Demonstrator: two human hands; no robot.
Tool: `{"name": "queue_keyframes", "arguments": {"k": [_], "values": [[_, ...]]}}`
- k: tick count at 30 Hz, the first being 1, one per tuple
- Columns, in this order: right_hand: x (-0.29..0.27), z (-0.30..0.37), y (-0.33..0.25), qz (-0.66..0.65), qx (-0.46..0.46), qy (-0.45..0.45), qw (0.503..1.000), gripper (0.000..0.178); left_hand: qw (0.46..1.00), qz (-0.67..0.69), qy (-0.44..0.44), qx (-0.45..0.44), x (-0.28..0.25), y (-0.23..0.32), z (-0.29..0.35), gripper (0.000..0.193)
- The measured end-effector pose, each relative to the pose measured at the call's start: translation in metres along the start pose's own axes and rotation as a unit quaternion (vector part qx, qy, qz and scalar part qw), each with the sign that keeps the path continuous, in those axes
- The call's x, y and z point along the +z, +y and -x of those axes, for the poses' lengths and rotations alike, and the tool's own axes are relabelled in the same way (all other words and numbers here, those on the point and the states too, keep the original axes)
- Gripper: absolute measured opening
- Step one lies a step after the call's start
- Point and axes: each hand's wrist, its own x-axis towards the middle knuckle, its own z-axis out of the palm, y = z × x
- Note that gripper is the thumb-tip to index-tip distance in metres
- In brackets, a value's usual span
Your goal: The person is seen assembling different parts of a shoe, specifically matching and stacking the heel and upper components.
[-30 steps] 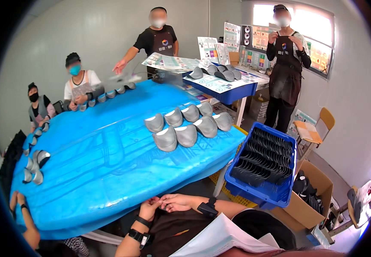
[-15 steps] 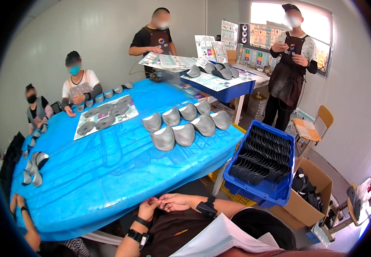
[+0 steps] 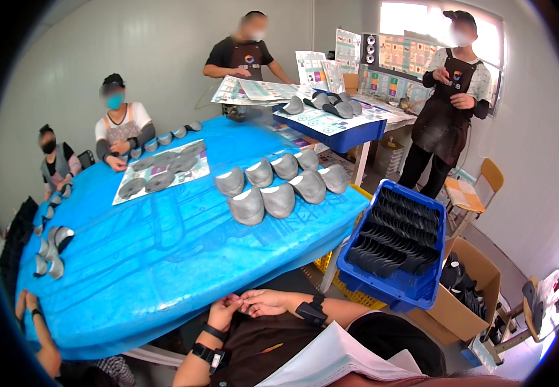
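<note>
Close against the near edge of a blue-covered table (image 3: pixel 182 271), my left hand (image 3: pixel 224 312) and my right hand (image 3: pixel 264 303) meet in front of my apron. The fingertips of both are pinched together and touch each other. Whatever lies between them, if anything, is too small to see. Straps and dark devices sit on both wrists. Beyond my hands, grey curved shell-shaped pieces (image 3: pixel 279 201) stand in two rows on the table, touched by neither hand. Several flat grey pieces (image 3: pixel 160 181) lie on a printed sheet (image 3: pixel 124 195) further left.
At the right, a blue crate (image 3: pixel 435 274) holds rows of black curved pieces, beside a cardboard box (image 3: pixel 486 284). A chair (image 3: pixel 491 177) stands behind. Two people stand at the far side; others sit along the left. Another person's hands (image 3: pixel 28 303) rest at the table's lower left edge.
My hands keep the same pinched pose. The standing person at the far middle has shifted right and spread their arms; the one at the right has moved their hands. The seated person's hands have moved rightward.
</note>
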Motion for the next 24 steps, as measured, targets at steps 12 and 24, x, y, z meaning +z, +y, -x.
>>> {"name": "queue_keyframes", "arguments": {"k": [12, 24], "values": [[-0.004, 0.003, 0.002, 0.003, 0.026, -0.031, 0.999, 0.024, 0.712, -0.406, -0.509, 0.264, 0.057, 0.226, 0.083, 0.024], [0.006, 0.002, 0.011, 0.046, 0.087, -0.022, 0.995, 0.02, 0.495, -0.629, -0.069, 0.595, 0.056, 0.273, -0.002, 0.076]]}}
